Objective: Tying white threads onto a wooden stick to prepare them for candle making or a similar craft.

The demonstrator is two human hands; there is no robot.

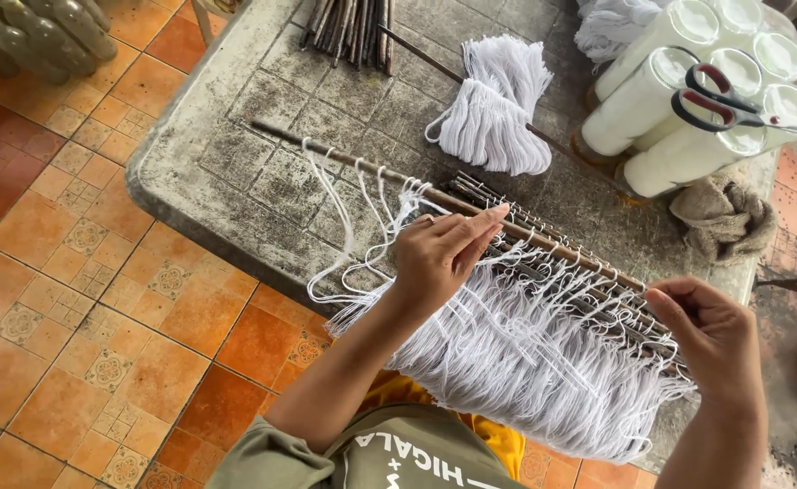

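— Lying across the stone table (pixel 235 163), the long wooden rod (pixel 362 167) carries the white cords (pixel 525 362), which hang off the table's near edge.
— And the hands?
— Left hand (pixel 442 254) rests fingers together on the rod, pinching cords. Right hand (pixel 711 335), farther along the rod, is curled at the cords; whether it grips, I cannot tell.
— Beyond the rod?
— Scissors (pixel 733 107) on white spools (pixel 679 100).

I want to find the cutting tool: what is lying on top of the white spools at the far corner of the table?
A pair of red-handled scissors lies across the white spools. The blade tips run out of view at the right edge, and the spools' bases are partly hidden behind a brown cloth.
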